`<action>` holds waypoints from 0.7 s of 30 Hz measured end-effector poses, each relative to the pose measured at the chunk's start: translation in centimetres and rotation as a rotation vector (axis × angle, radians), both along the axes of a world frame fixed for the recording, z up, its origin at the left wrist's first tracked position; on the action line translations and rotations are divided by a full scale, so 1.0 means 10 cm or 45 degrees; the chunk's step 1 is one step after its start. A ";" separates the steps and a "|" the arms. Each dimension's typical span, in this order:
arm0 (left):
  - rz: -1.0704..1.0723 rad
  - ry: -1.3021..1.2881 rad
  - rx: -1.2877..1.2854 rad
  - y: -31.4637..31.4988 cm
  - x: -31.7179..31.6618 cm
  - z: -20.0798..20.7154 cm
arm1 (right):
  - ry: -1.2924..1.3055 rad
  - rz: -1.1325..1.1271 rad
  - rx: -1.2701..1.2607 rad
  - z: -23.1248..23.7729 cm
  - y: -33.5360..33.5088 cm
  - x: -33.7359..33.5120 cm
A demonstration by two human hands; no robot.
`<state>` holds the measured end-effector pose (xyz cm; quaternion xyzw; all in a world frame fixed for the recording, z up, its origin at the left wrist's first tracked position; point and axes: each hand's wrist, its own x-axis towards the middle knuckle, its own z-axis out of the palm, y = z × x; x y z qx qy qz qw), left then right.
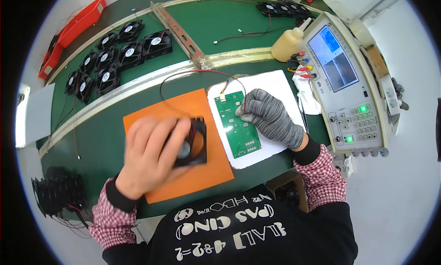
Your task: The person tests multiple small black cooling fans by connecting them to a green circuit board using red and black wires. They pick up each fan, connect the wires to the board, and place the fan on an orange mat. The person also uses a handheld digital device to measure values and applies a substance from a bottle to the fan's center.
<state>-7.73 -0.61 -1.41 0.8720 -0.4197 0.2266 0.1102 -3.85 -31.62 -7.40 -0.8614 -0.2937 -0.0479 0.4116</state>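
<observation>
We note, far left on the dark green tabletop (98,143), a loose cluster of square black plastic fans with pale round hubs (131,53); beyond them, a long red plastic bin (76,33). A slotted metal rail (180,36) runs beside the cluster. Far right, we see a second row of black fans (285,8), thin leads trailing. Near it stands a cream squeeze bottle with a tapered nozzle (287,44), just beside a beige boxy instrument (345,100), its screen lit blue, two buttons glowing green. Lower left, we log a stack of black fans (57,194).
</observation>
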 end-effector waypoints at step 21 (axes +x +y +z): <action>0.022 -0.225 -0.470 -0.31 1.39 0.19 | -0.136 -0.106 0.318 -0.04 -0.02 -0.06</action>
